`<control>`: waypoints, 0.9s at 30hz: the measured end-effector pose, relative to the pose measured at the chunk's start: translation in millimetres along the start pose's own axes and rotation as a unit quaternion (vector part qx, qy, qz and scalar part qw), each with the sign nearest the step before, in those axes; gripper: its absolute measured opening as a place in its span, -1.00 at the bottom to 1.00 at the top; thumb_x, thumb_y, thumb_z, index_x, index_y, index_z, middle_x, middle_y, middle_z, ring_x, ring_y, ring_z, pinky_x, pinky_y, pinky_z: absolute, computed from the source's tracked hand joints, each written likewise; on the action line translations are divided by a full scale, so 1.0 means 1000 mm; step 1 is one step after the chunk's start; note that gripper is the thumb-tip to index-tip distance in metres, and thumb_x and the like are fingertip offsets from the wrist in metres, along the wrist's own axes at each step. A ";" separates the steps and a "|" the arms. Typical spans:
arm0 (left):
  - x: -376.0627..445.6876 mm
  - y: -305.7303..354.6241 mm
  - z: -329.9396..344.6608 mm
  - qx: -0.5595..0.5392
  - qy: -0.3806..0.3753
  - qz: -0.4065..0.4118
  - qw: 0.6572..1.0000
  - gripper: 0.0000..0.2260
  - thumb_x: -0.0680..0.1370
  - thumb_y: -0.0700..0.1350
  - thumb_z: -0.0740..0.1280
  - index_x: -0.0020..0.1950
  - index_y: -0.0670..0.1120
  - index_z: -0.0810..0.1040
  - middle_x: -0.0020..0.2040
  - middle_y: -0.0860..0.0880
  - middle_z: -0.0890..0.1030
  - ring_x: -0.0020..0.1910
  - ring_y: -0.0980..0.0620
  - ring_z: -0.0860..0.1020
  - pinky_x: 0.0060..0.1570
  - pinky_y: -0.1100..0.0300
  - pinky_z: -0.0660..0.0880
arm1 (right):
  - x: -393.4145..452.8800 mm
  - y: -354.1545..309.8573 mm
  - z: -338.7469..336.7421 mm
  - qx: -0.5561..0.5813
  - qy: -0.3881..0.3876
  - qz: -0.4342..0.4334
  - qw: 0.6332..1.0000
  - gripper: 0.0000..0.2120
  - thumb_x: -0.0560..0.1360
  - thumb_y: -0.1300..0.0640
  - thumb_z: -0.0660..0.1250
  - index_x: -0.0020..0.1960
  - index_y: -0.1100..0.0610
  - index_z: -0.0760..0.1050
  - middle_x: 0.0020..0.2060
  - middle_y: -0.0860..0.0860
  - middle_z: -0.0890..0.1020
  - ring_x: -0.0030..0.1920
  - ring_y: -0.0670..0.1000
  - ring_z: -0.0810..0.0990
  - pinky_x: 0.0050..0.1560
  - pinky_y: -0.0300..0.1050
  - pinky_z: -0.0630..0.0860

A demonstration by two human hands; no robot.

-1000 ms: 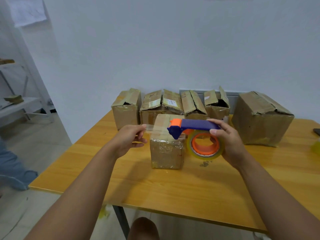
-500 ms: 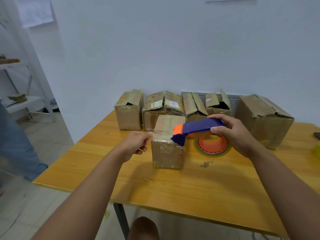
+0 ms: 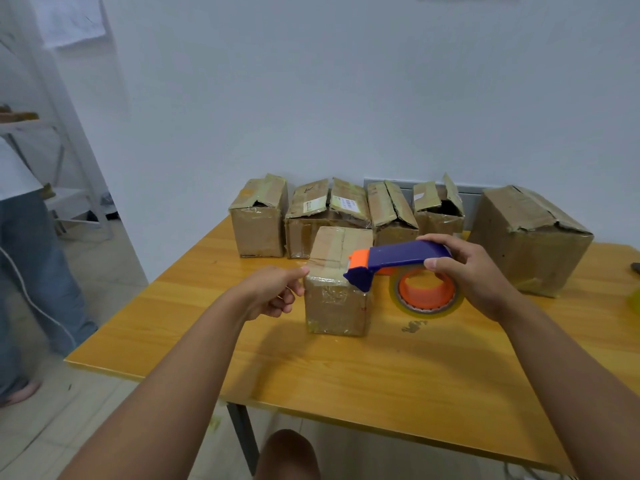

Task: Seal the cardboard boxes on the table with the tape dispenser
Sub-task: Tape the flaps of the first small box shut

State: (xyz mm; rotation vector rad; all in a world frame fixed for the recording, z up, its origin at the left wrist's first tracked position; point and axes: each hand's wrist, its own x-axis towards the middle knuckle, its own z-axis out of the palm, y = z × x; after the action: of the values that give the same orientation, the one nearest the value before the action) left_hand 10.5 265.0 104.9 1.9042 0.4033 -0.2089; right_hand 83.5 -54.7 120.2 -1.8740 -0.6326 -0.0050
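While hands (image 3: 273, 292) flank it, box (image 3: 337, 299) sits

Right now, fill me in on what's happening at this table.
A person is taping up a small box at the front of the wooden table. The right hand grips a blue and orange tape dispenser with its head at the box's top near edge, while the left hand pinches at the box's top left corner, apparently holding the tape end down. Five more boxes with loose flaps stand along the wall.
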 end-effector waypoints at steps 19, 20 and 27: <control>-0.006 -0.027 0.050 0.448 0.205 0.401 0.772 -0.45 0.58 0.14 0.27 0.52 -0.03 0.31 0.48 0.06 0.35 0.47 0.07 0.30 0.43 0.18 0.13 | -0.001 0.006 0.005 0.006 0.014 0.009 1.000 -0.51 0.30 -0.25 0.38 0.22 -0.23 0.52 0.16 -0.05 0.54 0.14 0.02 0.55 0.08 0.02 0.61; 0.000 -0.032 0.050 0.469 0.216 0.405 0.755 -0.44 0.57 0.14 0.31 0.52 -0.04 0.31 0.48 0.04 0.36 0.48 0.04 0.31 0.44 0.16 0.09 | -0.001 0.006 0.005 0.009 0.016 0.009 1.000 -0.52 0.31 -0.25 0.38 0.22 -0.22 0.52 0.16 -0.05 0.54 0.15 0.02 0.55 0.08 0.02 0.61; 0.015 -0.035 0.033 0.491 0.265 0.447 0.699 -0.55 0.54 -0.09 0.41 0.42 -0.03 0.45 0.35 -0.06 0.54 0.35 -0.04 0.49 0.38 0.06 0.24 | -0.007 0.001 0.023 0.032 0.033 0.007 0.999 -0.58 0.36 -0.11 0.38 0.21 -0.14 0.51 0.09 -0.10 0.56 0.05 -0.03 0.58 -0.07 -0.18 0.60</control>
State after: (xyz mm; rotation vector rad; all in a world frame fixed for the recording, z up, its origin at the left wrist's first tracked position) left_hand 13.0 248.3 57.3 2.9707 -0.4319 1.0057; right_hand 71.6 -37.5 107.8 -1.8097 -0.5673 -0.0365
